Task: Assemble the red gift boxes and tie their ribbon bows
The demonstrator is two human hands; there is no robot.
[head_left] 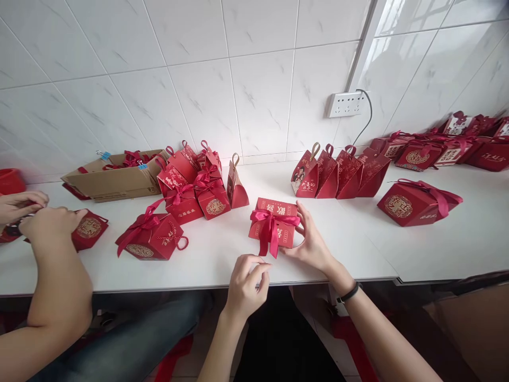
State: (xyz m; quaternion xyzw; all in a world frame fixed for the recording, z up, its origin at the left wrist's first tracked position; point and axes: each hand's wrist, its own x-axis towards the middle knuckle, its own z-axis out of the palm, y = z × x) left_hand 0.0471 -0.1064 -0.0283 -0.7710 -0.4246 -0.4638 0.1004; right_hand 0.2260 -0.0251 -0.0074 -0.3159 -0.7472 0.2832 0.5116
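A red gift box (287, 240) with gold print and a crimson ribbon bow (271, 218) lies on the white table in front of me. My right hand (312, 241) grips its right side, thumb at the near edge and fingers on the far side. A black band circles that wrist. Just below the hanging ribbon tails is my left hand (248, 281), its fingers loosely curled. Thumb and forefinger are apart, and I see nothing between them. Whether a fingertip brushes the ribbon tail I cannot tell.
Ribboned red boxes (217, 204) cluster behind left, beside a cardboard carton (115, 183). Upright red boxes (328, 175) line the back. More boxes stand at right, near a single box (413, 204). A co-worker's hands (51, 220) work at far left. A socket strip (347, 104) is on the wall.
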